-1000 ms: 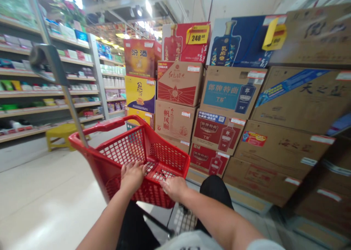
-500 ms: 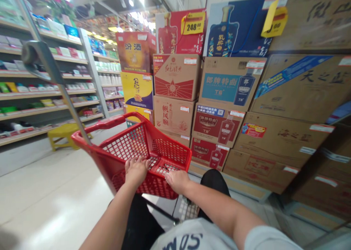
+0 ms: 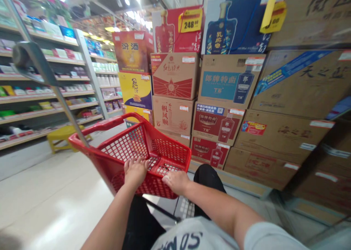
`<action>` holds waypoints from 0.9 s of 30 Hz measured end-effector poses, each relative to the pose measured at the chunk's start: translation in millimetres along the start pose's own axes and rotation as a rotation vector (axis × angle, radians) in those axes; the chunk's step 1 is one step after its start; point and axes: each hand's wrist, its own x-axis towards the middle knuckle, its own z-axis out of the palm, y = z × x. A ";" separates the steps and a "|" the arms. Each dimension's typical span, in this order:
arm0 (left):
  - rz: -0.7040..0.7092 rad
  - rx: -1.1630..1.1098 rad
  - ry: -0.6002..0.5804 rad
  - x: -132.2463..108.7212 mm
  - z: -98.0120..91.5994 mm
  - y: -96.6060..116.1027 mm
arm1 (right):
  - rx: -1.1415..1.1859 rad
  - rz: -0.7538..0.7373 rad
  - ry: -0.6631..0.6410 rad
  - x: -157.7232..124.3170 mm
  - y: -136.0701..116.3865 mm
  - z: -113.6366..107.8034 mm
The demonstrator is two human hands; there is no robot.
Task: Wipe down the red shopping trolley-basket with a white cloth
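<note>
The left hand (image 3: 135, 172) and right hand (image 3: 176, 182) lie on the near side of a red plastic mesh basket (image 3: 126, 145), fingers spread; whether they grip it is hidden. A metal pole (image 3: 63, 100) rises from its left corner. Cardboard boxes (image 3: 290, 85) stack to the right, shelves (image 3: 46, 96) to the left, both blurred toward the edges.

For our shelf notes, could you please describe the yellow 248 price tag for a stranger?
Find the stacked liquor cartons right of the red basket. On top, a red box printed with a bottle carries this yellow tag, reading 248.00; the blue box beside it has a folded tag.
</note>
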 end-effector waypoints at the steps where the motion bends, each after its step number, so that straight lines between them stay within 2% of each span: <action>1: 0.001 0.004 -0.009 0.3 -1.5 0.2 | -0.001 0.006 -0.008 1.9 0.3 -0.9; 11: -0.012 0.014 -0.049 4.0 -0.3 0.3 | -0.011 -0.058 -0.020 -13.7 1.4 1.2; 15: 0.017 0.031 -0.087 3.9 -6.7 4.3 | -0.033 0.032 -0.035 -5.2 3.7 -2.0; 19: 0.029 0.034 -0.101 4.5 -10.4 7.2 | -0.049 0.031 -0.035 3.6 4.5 -4.9; 23: 0.029 0.042 -0.077 6.9 -1.6 2.2 | -0.061 -0.045 0.008 -3.0 4.6 -1.9; 27: 0.041 0.009 -0.058 12.5 15.4 -10.2 | -0.085 -0.156 0.079 -10.8 4.0 5.0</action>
